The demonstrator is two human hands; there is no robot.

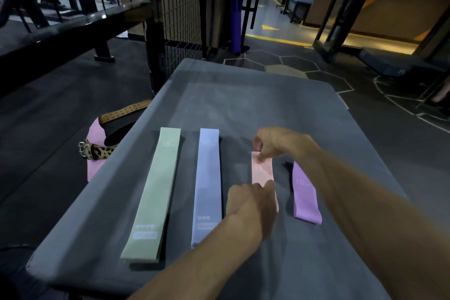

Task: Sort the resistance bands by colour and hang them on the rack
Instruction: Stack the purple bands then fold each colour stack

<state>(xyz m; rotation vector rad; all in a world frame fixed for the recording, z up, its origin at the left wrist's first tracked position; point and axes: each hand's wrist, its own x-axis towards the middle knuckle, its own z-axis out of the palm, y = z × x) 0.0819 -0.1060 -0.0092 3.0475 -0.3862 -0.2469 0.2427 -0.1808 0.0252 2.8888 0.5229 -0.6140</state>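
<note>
**Operator:** Trouble first. I have both hands on the pink band [261, 173]. My right hand [275, 142] pinches its far end at twelve o'clock; my left hand [252, 204] covers the near end at six, fingers curled down on it, though whether they grip or only press I cannot tell.

**Observer:** What might slip?

**Operator:** I judge the fabric could fold or skew if one end lifts before the other. My right forearm also crosses above the purple band [305, 198] at three o'clock and could drag it out of line.

**Observer:** And the others?

**Operator:** All four lie flat on the grey table [243, 95]: green band [155, 192] at nine o'clock, lilac band [209, 185] beside it, each apart from its neighbour.

**Observer:** Anything in the way?

**Operator:** Off the table's left edge, belts on the floor: a tan one [124, 112] and a leopard-print one [97, 152]. A wire grid panel [180, 7] stands at eleven o'clock; whether it is the rack, I cannot say.
</note>
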